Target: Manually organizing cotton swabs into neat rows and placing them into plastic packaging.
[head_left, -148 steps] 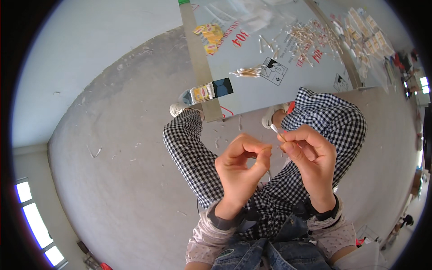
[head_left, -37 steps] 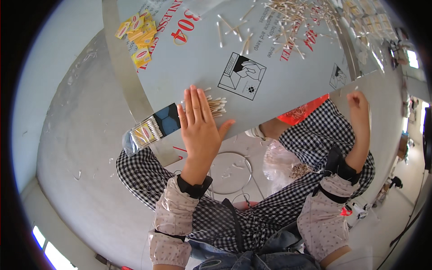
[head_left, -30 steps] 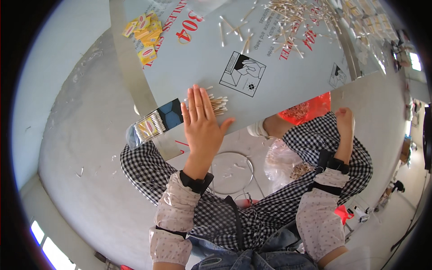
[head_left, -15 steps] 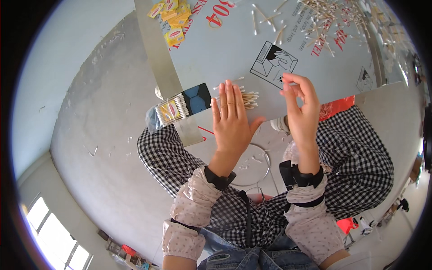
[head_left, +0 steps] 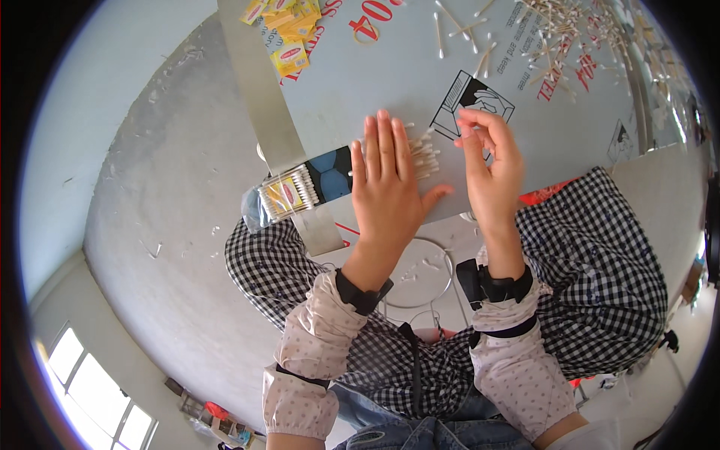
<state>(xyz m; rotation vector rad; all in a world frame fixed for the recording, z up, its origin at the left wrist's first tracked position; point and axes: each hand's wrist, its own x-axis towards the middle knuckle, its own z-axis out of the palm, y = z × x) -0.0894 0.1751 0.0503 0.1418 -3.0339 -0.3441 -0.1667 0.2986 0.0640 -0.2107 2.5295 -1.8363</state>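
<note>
My left hand (head_left: pixel 386 187) lies flat, fingers stretched out and thumb spread, on a small bunch of cotton swabs (head_left: pixel 424 156). The swab heads stick out past its right side; the rest is hidden beneath the palm and fingers. Just right of the bunch, my right hand (head_left: pixel 491 161) hovers over the table with curled fingers, thumb tip close to the index fingertip. No swab shows between them. Left of my left hand is a black and blue patterned piece (head_left: pixel 328 174). Beside that, a clear pack of cotton swabs (head_left: pixel 304 186) with a yellow label card (head_left: pixel 283 196) rests at the table's left edge.
Small yellow cards (head_left: pixel 291 57) are piled at the far left of the grey printed tabletop (head_left: pixel 375 82). Loose swabs (head_left: pixel 463 30) lie at the far side, with a large heap (head_left: pixel 562 34) at the far right. A metal strip (head_left: pixel 262 90) runs along the left edge.
My left hand has shifted slightly up the table over the swab bunch, whose heads now fan out more. My right hand has moved a little left, toward the bunch. The view has shifted slightly.
</note>
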